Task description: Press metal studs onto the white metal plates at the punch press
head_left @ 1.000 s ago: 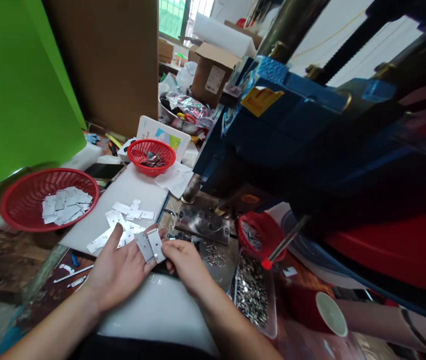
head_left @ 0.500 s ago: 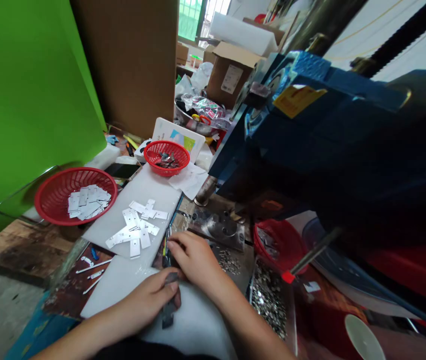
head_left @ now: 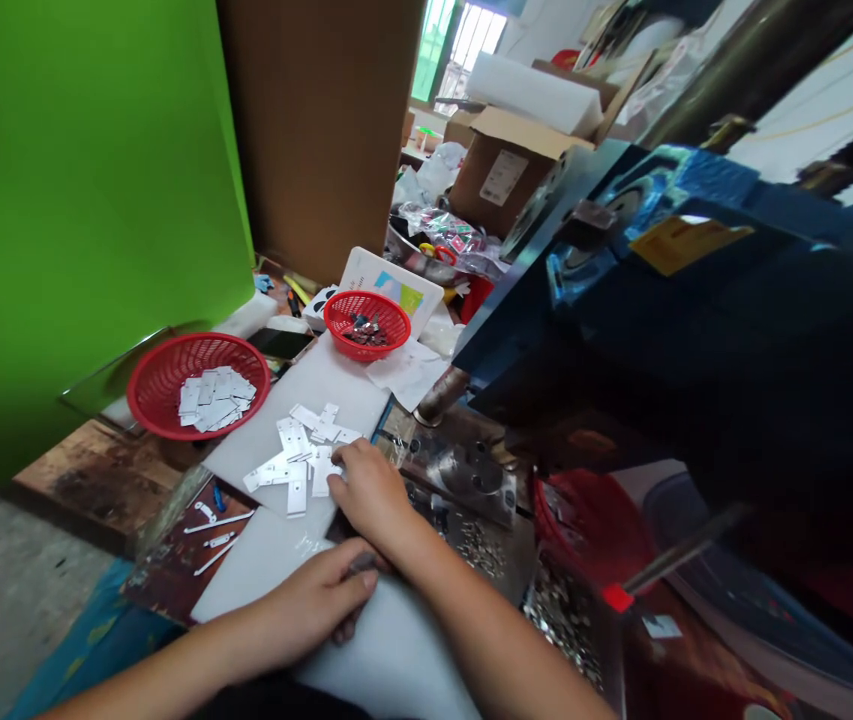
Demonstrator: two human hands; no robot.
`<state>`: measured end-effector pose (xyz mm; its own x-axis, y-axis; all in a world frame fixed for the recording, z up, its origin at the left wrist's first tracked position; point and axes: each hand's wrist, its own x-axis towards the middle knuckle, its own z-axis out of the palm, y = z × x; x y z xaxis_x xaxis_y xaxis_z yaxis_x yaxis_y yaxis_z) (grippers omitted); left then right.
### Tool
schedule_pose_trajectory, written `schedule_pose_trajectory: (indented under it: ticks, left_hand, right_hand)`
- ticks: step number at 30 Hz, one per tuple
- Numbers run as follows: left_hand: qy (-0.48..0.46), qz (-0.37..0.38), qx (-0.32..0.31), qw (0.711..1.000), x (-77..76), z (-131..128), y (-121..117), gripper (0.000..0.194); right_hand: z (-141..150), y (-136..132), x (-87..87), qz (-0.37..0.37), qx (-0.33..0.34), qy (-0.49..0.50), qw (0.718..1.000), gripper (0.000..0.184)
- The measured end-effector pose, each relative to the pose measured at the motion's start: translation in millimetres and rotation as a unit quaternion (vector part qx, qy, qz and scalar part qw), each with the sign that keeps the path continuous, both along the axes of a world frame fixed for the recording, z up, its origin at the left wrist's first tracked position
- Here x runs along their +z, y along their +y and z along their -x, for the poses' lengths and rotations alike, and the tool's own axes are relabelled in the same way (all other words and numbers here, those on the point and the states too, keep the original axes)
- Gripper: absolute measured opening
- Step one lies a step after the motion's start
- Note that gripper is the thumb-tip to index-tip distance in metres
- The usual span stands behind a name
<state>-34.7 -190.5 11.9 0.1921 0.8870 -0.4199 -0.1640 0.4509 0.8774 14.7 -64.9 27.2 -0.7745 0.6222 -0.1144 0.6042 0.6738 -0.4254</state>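
Reaching right hand [head_left: 370,490], fingers curled on loose plates [head_left: 298,455]; left hand [head_left: 321,605] pinches a dark part. Risk: scattering plates, cut fingertips.

Daylight entered via rear window [head_left: 463,45]; press [head_left: 696,330] underside sat dark; wide-angle warp bent edges; mild motion blur throughout

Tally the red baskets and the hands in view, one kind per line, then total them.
Red baskets: 3, the large basket, the small basket, the basket by the press
Hands: 2, left hand, right hand
Total: 5
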Motion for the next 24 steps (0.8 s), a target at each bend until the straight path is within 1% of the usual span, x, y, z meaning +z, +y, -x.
schedule_pose_trajectory:
  ticks: [2,4,5,6,8,10,12,15,17,18,19,20,22,24]
  left_hand:
    - [-0.033,0.018,0.058,0.998,-1.2,1,1,0.032]
    - [-0.068,0.047,0.096,0.992,1.6,3,0,0.021]
    - [-0.090,0.064,0.112,0.988,3.8,4,-1,0.016]
    - [-0.115,0.083,0.129,0.982,6.2,5,-3,0.013]
    - [-0.173,0.121,0.172,0.962,11.0,10,-7,0.018]
    - [-0.219,0.159,0.225,0.936,15.2,16,-12,0.025]
    - [-0.227,0.182,0.285,0.913,18.4,22,-14,0.026]
    - [-0.191,0.160,0.393,0.885,21.3,30,-10,0.026]
    - [-0.180,0.132,0.447,0.866,22.3,32,-4,0.028]
    - [-0.188,0.124,0.457,0.861,22.6,32,0,0.029]
    - [-0.202,0.120,0.456,0.858,22.8,32,4,0.032]
    - [-0.223,0.117,0.450,0.857,22.8,31,7,0.035]
    - [-0.274,0.103,0.425,0.856,22.0,29,12,0.041]
    - [-0.321,0.083,0.404,0.852,20.5,28,15,0.048]
  right_hand:
    - [1,-1,0.6,0.010,-0.012,0.000,1.000,0.027]
    - [4,-3,0.5,0.008,-0.020,-0.005,1.000,0.036]
    - [6,-3,0.1,0.005,-0.021,-0.008,1.000,0.037]
    - [8,-3,-0.5,0.004,-0.021,-0.008,1.000,0.035]
    - [12,-2,-2.5,0.020,-0.023,0.003,1.000,0.028]
    - [14,2,-5.2,0.066,-0.035,0.032,0.997,0.019]
    - [12,9,-8.0,0.137,-0.060,0.072,0.986,0.011]
    - [3,17,-9.2,0.246,-0.125,0.128,0.953,0.007]
    - [-7,18,-5.6,0.288,-0.156,0.154,0.932,0.008]
    - [-12,15,-2.3,0.293,-0.161,0.163,0.928,0.008]
    - [-17,11,1.7,0.282,-0.159,0.169,0.931,0.007]
    - [-22,6,6.3,0.256,-0.149,0.172,0.940,0.006]
    - [-31,-7,15.2,0.173,-0.110,0.171,0.964,0.004]
    - [-38,-20,21.6,0.104,-0.063,0.159,0.980,0.005]
